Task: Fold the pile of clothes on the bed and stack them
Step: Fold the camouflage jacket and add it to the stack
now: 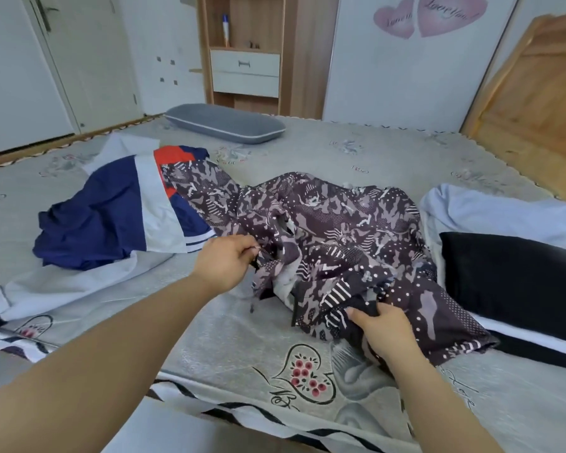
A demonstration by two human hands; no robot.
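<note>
Patterned purple garment lies crumpled mid-bed, dark ground with pale camouflage-like shapes, dots and stripes, spread unevenly on the grey printed bedspread. Left hand at its left edge, fingers and thumb curled in a pinch on a fold of the fabric. Right hand at its near edge, thumb on top, fingers tucked under a bunched striped section, gripping it. Both forearms bare, reaching in from the near side. Far end of the patterned cloth overlaps a navy, white and red garment lying loose to the left; beneath that, a pale grey-white garment runs toward the near left bed edge. Right of the patterned piece, touching or just beside it, a black folded item rests on a light blue cloth; whether these form a stack cannot be told. Grey pillow with white piping at the far side of the bed. Behind it, a wooden shelf unit with white drawers, a white door to the left, a white panel with two pink heart decals, and a wooden headboard at far right.
</note>
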